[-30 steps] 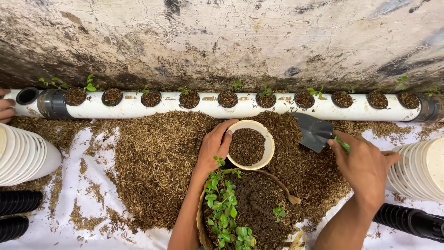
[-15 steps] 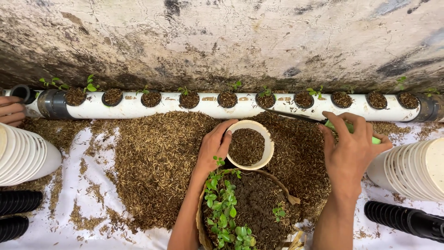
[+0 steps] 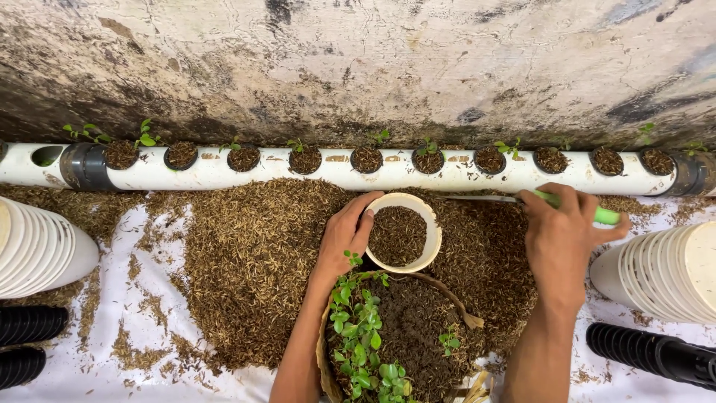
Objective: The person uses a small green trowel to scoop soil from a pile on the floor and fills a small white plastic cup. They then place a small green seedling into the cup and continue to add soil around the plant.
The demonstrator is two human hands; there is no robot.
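Observation:
My left hand (image 3: 344,233) grips the rim of a small white cup (image 3: 401,260) filled with brown husk, resting on the husk pile (image 3: 253,261). My right hand (image 3: 561,239) holds a trowel with a green handle (image 3: 604,216); its thin blade (image 3: 477,198) lies flat and edge-on over the husk, pointing left below the pipe. Just below the cup sits a round basket of dark soil (image 3: 418,328) with green seedlings (image 3: 362,336) along its left side.
A long white pipe (image 3: 350,174) with several soil-filled holes and small sprouts lies along the stained wall. Stacks of white cups lie at the left (image 3: 37,250) and right (image 3: 664,272). Black cup stacks lie at the lower left (image 3: 26,339) and lower right (image 3: 656,354).
My right hand has swung the trowel from blade-up above the pile to flat and pointing left near the pipe. The view shifted slightly left; a hand at the far left edge is gone from view.

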